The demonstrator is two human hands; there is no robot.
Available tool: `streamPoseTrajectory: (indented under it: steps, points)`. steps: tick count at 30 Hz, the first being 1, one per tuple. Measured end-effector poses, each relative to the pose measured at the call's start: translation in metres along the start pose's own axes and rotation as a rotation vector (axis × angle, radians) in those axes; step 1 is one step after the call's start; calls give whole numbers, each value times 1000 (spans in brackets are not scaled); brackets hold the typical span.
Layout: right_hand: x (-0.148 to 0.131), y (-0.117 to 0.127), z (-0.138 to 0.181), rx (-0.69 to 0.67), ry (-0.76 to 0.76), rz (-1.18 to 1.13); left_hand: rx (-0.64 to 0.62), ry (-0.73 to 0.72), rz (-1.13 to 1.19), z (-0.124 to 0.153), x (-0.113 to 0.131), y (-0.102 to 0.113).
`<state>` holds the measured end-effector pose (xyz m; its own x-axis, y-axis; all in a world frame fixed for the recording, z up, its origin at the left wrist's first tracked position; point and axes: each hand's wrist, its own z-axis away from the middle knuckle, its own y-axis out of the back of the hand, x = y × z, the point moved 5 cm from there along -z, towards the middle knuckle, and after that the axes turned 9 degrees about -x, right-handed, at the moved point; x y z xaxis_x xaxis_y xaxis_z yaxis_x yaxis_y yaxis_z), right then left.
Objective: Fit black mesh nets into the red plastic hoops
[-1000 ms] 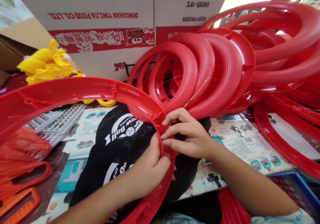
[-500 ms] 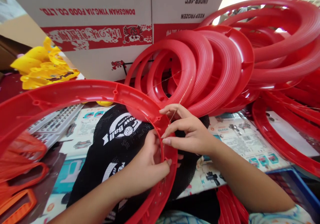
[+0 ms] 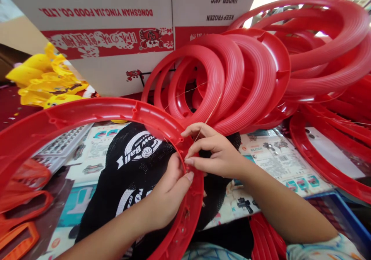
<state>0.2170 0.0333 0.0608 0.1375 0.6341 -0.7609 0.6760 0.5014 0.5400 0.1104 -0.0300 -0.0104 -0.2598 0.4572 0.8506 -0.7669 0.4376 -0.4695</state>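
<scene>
A large red plastic ring (image 3: 116,108), its hollow ribbed side facing me, fills the left and middle of the view. My left hand (image 3: 171,192) is closed around the near right part of its rim, thumb on the channel and fingers underneath. Across from it, my right hand (image 3: 216,150) pinches a thin golden wire (image 3: 213,111) at the ring's inner edge. The wire runs up and away over the stacked rings. Black netting (image 3: 142,163) with white print lies under and behind the ring. Short wire bits (image 3: 187,213) show in the channel below my left thumb.
Several more red rings (image 3: 253,78) lean in a pile at the back right. A printed white carton (image 3: 107,70) stands behind. Yellow plastic parts (image 3: 46,78) and orange handles (image 3: 26,229) lie at left, and a blue tray (image 3: 344,217) at lower right.
My left thumb has slid up along the rim, closer to my right fingertips. The right hand keeps its pinch. The whole view has shifted slightly.
</scene>
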Motion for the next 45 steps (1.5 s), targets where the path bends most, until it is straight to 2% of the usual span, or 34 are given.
streamPoseTrajectory:
  steps: [9,15,20,26,31,36,40,45]
  points:
    - [0,-5,0,-39,110,89,102,-27,-74,0,6,-1]
    - [-2,-6,-1,-161,77,103,50,-10,-38,-2,3,-4]
    - [-2,-7,0,-176,49,93,39,-83,4,-7,6,-2]
    - [-2,-4,0,-140,35,30,27,-227,38,-7,17,4]
    - [2,-5,-1,-113,36,-3,65,-164,77,-7,18,2]
    - [0,-6,0,-23,38,21,128,-147,-60,-6,16,4]
    - [0,-7,1,20,13,16,98,-120,-136,-7,15,5]
    - [0,-6,0,17,28,-24,29,-67,-108,-6,13,3]
